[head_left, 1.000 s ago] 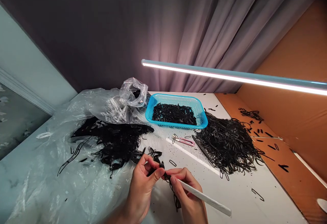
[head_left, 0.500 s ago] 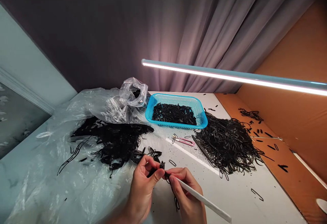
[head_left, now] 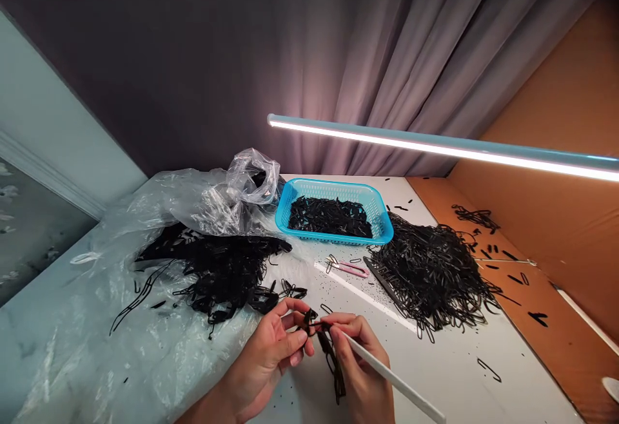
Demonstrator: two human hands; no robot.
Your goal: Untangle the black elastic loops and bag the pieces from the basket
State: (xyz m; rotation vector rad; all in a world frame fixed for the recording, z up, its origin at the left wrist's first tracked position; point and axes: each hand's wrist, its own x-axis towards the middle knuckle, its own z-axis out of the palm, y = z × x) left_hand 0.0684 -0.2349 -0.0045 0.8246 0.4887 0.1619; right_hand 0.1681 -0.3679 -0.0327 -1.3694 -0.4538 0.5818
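My left hand point(head_left: 275, 353) pinches the top of a short strip of joined black loops point(head_left: 331, 359) between thumb and fingers. My right hand point(head_left: 358, 366) pinches the same strip just to the right, and a long white stick point(head_left: 401, 382) runs out from under its fingers toward the lower right. The strip hangs down between the two hands above the white table point(head_left: 449, 372). A few loose black loops point(head_left: 293, 292) lie just beyond my fingers.
A blue basket point(head_left: 382, 214) of black pieces stands at the back. A large heap of black loops point(head_left: 430, 272) lies to its right, another heap point(head_left: 222, 269) on clear plastic sheeting point(head_left: 97, 321) to the left. A pink tool point(head_left: 351, 268) lies mid-table. A light tube point(head_left: 435, 147) hangs overhead.
Both hands have shifted slightly right and rotated; the left hand's fingers have loosened and the black strip now hangs more plainly between the hands.
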